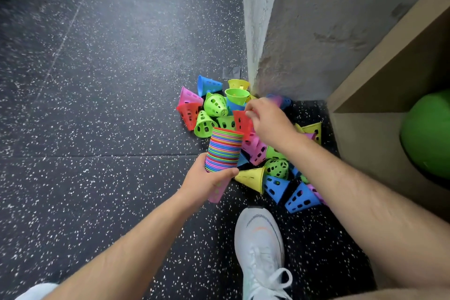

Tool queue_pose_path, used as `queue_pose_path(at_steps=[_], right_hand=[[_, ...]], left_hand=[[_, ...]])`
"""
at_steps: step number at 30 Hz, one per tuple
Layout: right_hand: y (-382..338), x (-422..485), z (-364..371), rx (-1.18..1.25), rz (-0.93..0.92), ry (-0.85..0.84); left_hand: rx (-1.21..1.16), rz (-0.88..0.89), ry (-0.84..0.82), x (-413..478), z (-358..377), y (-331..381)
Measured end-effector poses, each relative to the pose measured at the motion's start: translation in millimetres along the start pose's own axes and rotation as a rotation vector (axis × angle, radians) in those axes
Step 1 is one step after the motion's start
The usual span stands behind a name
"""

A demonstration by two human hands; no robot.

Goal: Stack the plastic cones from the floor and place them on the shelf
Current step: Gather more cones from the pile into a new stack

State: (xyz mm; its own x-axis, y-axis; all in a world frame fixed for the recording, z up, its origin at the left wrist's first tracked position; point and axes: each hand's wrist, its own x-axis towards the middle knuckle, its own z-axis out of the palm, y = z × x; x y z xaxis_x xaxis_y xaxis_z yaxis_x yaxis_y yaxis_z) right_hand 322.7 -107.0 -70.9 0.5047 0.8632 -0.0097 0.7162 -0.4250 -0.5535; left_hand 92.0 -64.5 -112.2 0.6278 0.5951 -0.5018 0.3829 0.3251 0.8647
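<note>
Fingers (252,106) of the right hand (270,126) pinch a red perforated plastic cone (241,123) beside the multicoloured nested-cone stack (225,148) gripped in the left hand (207,182); tilted, it may jam.

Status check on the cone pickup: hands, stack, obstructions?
Left hand grips the multicoloured stack. Right hand pinches a red cone beside its top. Loose cones lie scattered by the wall; nothing blocking.

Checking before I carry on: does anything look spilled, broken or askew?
Nothing damaged. Loose perforated plastic cones lie tumbled on their sides on the speckled black floor by the grey wall corner; the multicoloured cone stack in the left hand looks evenly nested.
</note>
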Motion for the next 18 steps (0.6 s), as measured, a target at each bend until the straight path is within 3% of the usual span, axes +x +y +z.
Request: queue_pose_path(at_steps=[8,18], right_hand=[[-23,-18,-21,0.297,-0.030,0.324],[-29,-51,6,0.310,-0.045,-0.062]], left_hand=[[-0.001,0.011,-0.035,6,-8,-5],[0.014,0.019,-0.012,3,-9,1]])
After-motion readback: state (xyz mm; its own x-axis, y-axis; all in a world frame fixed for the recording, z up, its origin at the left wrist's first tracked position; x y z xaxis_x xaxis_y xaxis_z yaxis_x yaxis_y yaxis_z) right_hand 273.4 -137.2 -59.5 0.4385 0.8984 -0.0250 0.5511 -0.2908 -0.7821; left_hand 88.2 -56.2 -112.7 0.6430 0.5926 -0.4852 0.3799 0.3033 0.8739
